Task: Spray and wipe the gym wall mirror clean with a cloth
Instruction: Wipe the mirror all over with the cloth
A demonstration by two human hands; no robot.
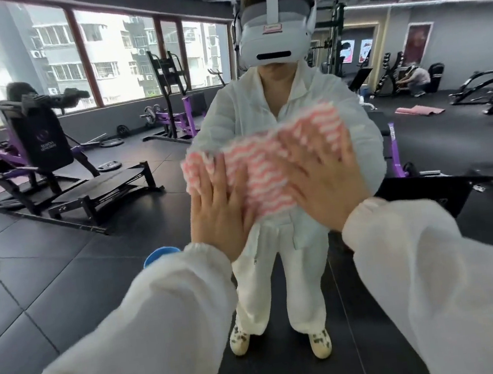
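The large gym wall mirror [63, 271] fills the view, and against its glass lies a pink-and-white zigzag-striped cleaning cloth [263, 169], spread flat and blurred, at the height of the reflected person's chest. Left of the cloth's middle, the left hand [222, 211] lies with its back to the camera, fingers straight and slightly spread, palm pressing the cloth's lower left part onto the mirror; its fingertips reach up over the cloth's left edge. Its arm, in a loose white sleeve [150, 323] gathered at the wrist, stretches up from the lower left corner toward the cloth. Just below and left of that wrist, a round blue object [157, 255] peeks out from behind the sleeve; what it is cannot be told. Right of the cloth's middle, the right hand [323, 186] also lies flat and blurred, fingers extended upward over the cloth's right half, palm pressing it to the glass. Its white-sleeved arm runs out straight from the lower right corner. Above the cloth, the mirror reflects the person in white clothing wearing a white headset [274, 35], and, to either side of the cloth, black and purple weight machines [39, 156].
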